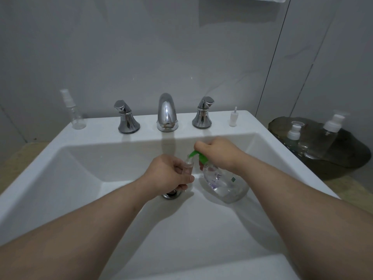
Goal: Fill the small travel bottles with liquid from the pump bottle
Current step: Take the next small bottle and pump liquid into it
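While my left hand [171, 175] grips the small clear plastic travel bottle [188, 168] just above the chrome sink drain [171, 195], my right hand [219, 152] clenches the green-topped clear pump bottle [223, 184] beside that drain; both seem light, slick, best held mid-body.

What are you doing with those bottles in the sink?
A person is filling a small bottle. The left hand holds it over the sink, and the right hand grips the pump bottle by its green pump, spout at the small bottle's mouth. A spray bottle waits on the ledge.
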